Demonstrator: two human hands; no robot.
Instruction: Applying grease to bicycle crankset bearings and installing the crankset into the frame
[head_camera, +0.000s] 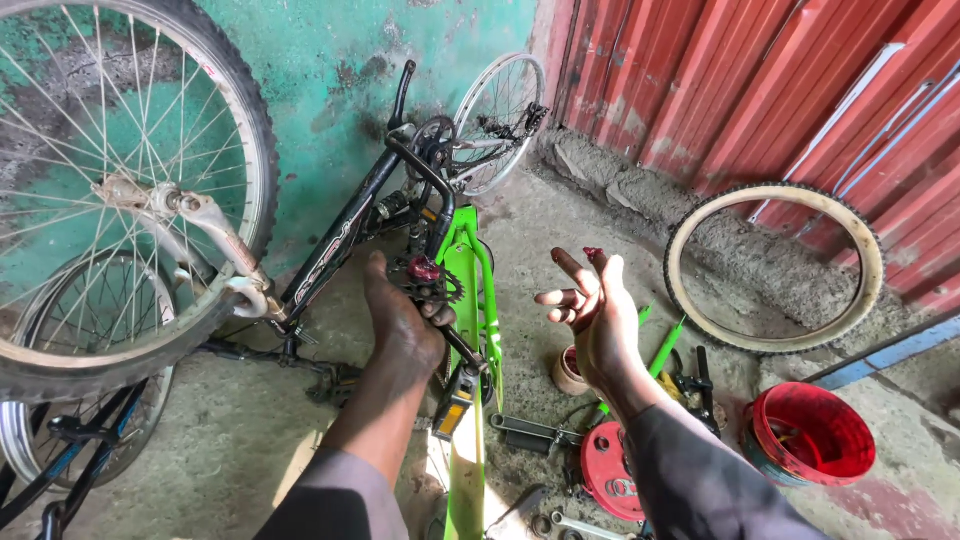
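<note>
While the left hand (402, 318) grips the crank (432, 283) of the green frame (462, 300), prob. to steady it, the right hand (592, 312) hangs free w/ fingers spread, empty, a red smear on one fingertip, maybe grease. Below it sit a small tub (568, 372), a red lid (610, 472) and a red bucket (812, 432); contents unclear. A bare tyre (772, 266) leans on the red wall.

Grimy metal, glossy paint, rough concrete

Green frame (466, 270) is glossy painted metal, the crank (432, 283) looks like dull greasy steel under the left hand (402, 320). Right hand (597, 318) has grease on the fingertips. Floor (250, 440) is rough matt concrete, the loose tyre (776, 267) is dusty matt rubber, the red tub (812, 436) is smooth plastic, and the wall (760, 90) is ribbed painted sheet metal.
</note>
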